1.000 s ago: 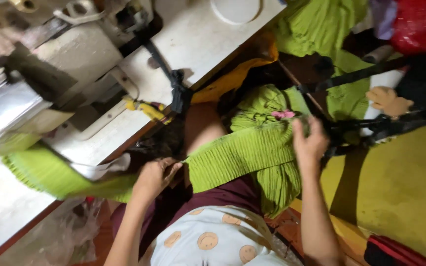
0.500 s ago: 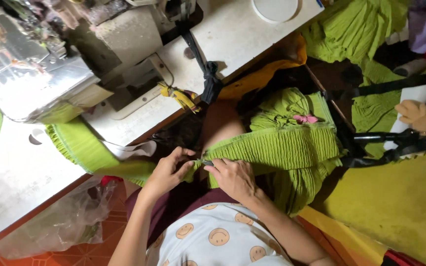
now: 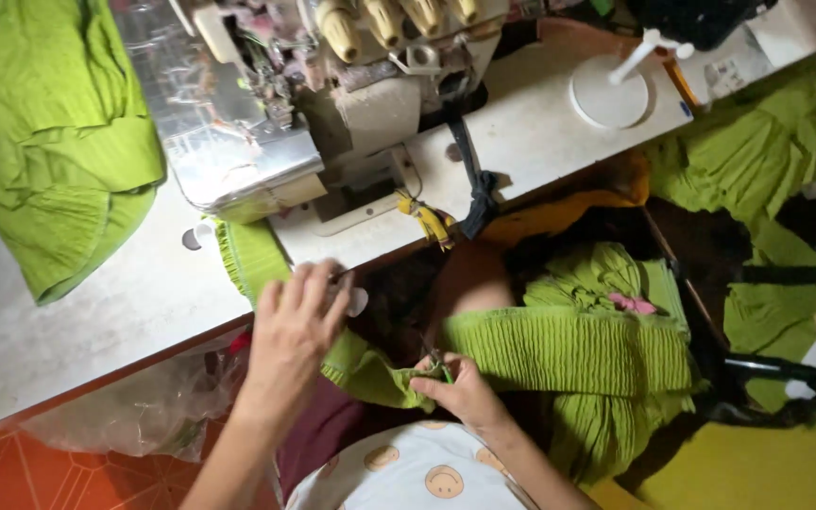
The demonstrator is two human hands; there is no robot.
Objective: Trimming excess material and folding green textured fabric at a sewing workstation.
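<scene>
So the white desk [image 3: 96,312] carries a grey-and-cream overlock sewing machine [image 3: 332,104] and a heap of green pleated cloth [image 3: 40,142] at its far left. The green ribbed, smocked fabric band [image 3: 569,349] runs from the machine down over the person's lap. Left hand [image 3: 297,316] lies flat and open on it at the desk edge; right hand [image 3: 460,387] has a pinching grip on the band, a small tool between the fingers.

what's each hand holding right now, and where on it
Right hand pinches the ribbed green fabric band at its lap-side end. Left hand rests flat on the band's stretch by the white table edge, not gripping.
</scene>
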